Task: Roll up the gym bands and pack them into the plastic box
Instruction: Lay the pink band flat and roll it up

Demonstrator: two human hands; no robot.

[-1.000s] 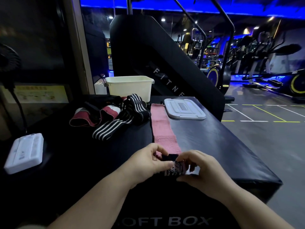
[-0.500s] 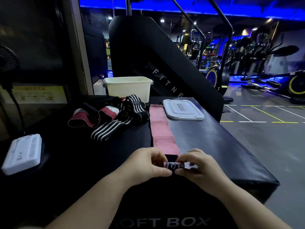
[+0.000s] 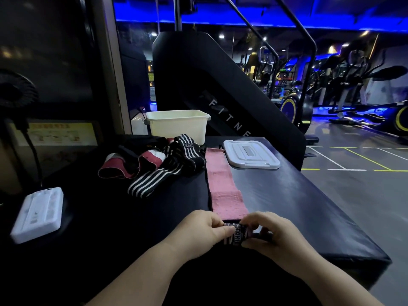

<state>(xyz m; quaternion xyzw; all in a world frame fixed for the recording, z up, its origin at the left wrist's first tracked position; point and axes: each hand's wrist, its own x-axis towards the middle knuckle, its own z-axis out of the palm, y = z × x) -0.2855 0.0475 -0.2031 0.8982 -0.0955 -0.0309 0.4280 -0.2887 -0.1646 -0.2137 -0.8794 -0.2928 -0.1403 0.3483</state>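
At the near edge of the tabletop (image 3: 287,206) the left hand (image 3: 203,230) and right hand (image 3: 278,239) are close together, one at each side of the rolled end (image 3: 237,236) of the pink band (image 3: 223,186). The fingertips and thumbs of both pinch it. Holding it from both sides probably makes the coil wind tight and square rather than cone out to one side.

The rest of the band lies flat and straight, running from the roll toward the far edge, so it can feed in without twisting. Most of its length is not yet wound, so this roll looks barely begun.

To the left, toward the left edge, a white block (image 3: 37,214) lies flat; the dark hides what it is.

Farther on, left of the pink strip, a loose heap of bands (image 3: 154,164), striped black-and-white and red, waits unrolled and apart from the working lane.

Near the far right corner the lid (image 3: 250,153) lies flat beside the band's far end, out of the way. The plastic box (image 3: 176,125) stands open at the far edge behind the heap, ready to take rolls. I cannot see inside it.
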